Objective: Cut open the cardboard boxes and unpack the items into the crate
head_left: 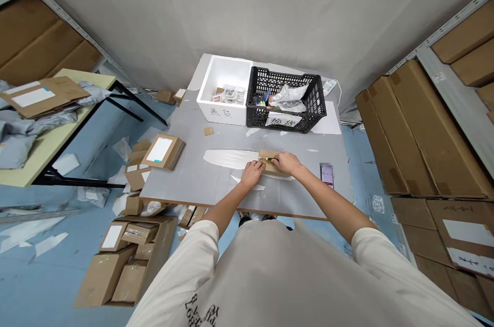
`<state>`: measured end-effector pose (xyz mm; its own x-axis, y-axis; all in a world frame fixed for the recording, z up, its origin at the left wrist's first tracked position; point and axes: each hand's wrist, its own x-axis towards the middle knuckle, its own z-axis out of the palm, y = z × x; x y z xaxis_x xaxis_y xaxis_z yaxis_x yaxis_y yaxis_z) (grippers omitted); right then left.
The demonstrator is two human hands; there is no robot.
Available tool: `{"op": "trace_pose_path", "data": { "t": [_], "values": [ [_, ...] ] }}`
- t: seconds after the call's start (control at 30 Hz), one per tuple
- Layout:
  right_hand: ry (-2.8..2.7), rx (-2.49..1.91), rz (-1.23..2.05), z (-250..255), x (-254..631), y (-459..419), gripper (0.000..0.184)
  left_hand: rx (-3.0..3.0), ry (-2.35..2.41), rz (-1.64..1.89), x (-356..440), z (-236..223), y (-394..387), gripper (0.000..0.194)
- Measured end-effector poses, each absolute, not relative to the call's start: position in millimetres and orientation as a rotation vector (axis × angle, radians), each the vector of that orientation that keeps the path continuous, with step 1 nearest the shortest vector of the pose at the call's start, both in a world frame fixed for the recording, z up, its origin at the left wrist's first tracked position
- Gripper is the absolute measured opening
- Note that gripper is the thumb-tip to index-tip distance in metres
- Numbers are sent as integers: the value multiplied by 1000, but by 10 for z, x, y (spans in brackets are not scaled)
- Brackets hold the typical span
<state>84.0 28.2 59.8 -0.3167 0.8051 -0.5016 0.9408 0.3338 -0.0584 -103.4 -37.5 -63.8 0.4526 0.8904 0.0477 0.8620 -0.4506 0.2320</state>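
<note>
A small brown cardboard box (275,168) lies on the grey table (185,183) in front of me. My right hand (287,162) is closed around a yellow and black utility knife (269,159), whose tip points left at the box's left end. Beside the tip, my left hand (252,173) rests at the box's left edge with its fingers bent together. Whether those fingers pinch the cardboard or only press on it cannot be made out. A long pale worn patch (227,158) shows on the tabletop to the left of the box.
A white foam box (226,116) and a black plastic crate (285,123), both holding small packages, stand at the back. A labelled carton (164,152) sits at the left edge, a phone (327,175) at the right. Cartons crowd the floor and shelves; another table (73,126) stands left.
</note>
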Motion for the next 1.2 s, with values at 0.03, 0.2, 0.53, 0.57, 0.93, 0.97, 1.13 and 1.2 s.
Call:
{"op": "trace_pose_path", "data": {
  "t": [0.03,0.2,0.53,0.57,0.93,0.97,1.13,1.2],
  "values": [
    [2228,1535,-479,601,834,278,50,2518,1541,248,-1031,-636,-367,40],
    [2241,1525,-430,627,798,266,49,2482,1535,274,-1023,-612,-348,41],
    [2232,1542,-497,593,793,286,49,2511,1537,245,-1024,-613,-347,37],
    [2239,1537,-491,592,795,289,49,2516,1534,245,-1024,-615,-346,38],
    [2151,1565,-485,668,1215,334,53,2486,1533,251,-1035,-576,-377,42],
    [2150,1568,-490,676,1264,329,55,2485,1534,259,-1029,-566,-377,41],
    [2134,1572,-486,691,1364,314,52,2503,1565,269,-988,-542,-365,40],
    [2133,1577,-489,686,1371,314,49,2503,1576,256,-975,-545,-356,39]
  ]
}}
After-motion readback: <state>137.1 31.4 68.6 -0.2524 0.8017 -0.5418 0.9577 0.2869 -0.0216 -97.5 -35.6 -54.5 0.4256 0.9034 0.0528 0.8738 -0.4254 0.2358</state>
